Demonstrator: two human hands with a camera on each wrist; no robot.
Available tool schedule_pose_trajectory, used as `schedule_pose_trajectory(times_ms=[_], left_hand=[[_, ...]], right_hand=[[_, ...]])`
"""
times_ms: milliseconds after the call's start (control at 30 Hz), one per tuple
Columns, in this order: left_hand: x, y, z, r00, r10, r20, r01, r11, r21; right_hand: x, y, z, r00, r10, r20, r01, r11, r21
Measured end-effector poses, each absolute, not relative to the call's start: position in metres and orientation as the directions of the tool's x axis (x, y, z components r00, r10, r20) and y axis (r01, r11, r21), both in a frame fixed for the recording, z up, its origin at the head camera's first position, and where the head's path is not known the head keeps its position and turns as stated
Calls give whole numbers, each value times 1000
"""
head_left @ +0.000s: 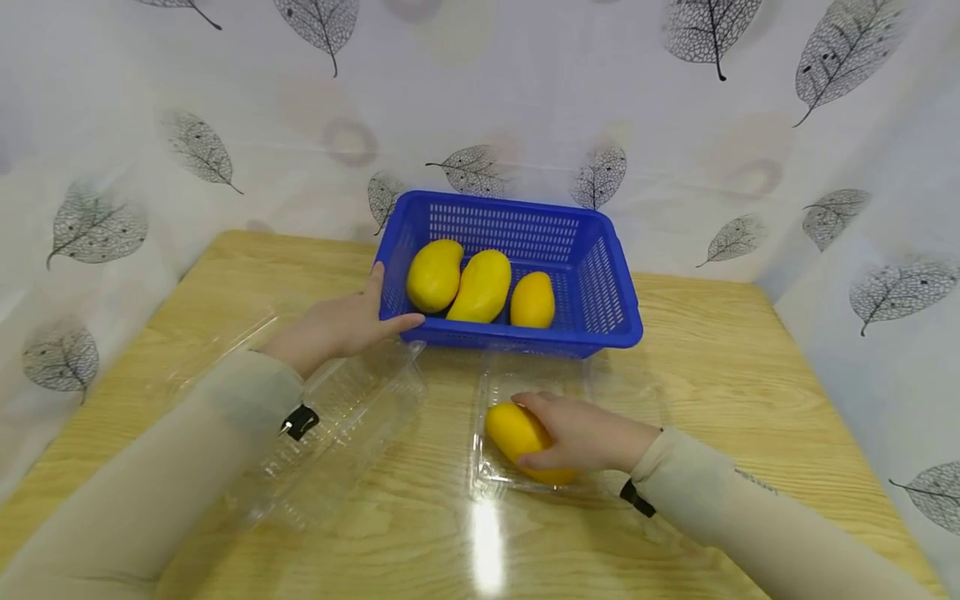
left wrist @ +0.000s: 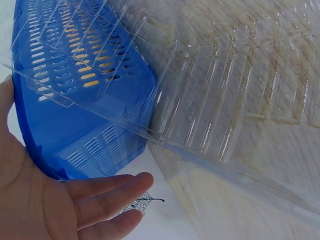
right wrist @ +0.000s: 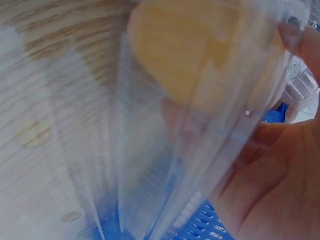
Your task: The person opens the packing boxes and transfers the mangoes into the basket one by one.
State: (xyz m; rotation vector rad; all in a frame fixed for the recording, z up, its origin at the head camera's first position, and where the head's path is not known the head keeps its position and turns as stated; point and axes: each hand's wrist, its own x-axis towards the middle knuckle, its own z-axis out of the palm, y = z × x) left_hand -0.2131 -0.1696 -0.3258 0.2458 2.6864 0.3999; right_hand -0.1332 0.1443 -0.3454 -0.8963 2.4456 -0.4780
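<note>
In the head view my right hand (head_left: 588, 433) holds a yellow mango (head_left: 516, 429) inside a clear plastic clamshell box (head_left: 491, 477). The right wrist view shows this mango (right wrist: 180, 45) through the clear plastic, fingers curled about it. My left hand (head_left: 333, 327) rests at the front left corner of a blue plastic basket (head_left: 577, 287), its thumb on the front rim. The left wrist view shows that hand's fingers (left wrist: 112, 200) nearly straight beside the basket. Three mangoes lie in the basket: one left (head_left: 433, 279), one middle (head_left: 482, 286), one right (head_left: 533, 302).
Other clear plastic boxes (head_left: 360, 408) lie under and beside my left forearm. A wooden table (head_left: 712, 367) carries everything. Behind it and along the sides hangs a pale cloth (head_left: 510, 100) with leaf prints.
</note>
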Motion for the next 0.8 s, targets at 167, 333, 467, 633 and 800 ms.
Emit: schedule_pose_trajectory(times_ms=[167,333,467,633,800], left_hand=[[-211,-169,-325,-901,233,-365,115,942,317],[-210,-169,-324,-903,230,-363,115,943,313],[-209,-168,-323,-902,227,-366,110,943,314],[-209,-168,-321,-901,226,-370,104,941,321],[-209,-167,-320,-901,226,-370,103,940,325]], right_hand=[[-132,144,-346,-678,-667,-308,-503,727,-467],[-132,145,-346,-693,-658,-296,-499,733,-462],[-132,146,-345,-701,-650,-293,-492,739,-460],[-134,147,-341,-703,-661,-263,-515,728,-452],[-134,148,-337,-715,-659,-234,-530,728,-434]])
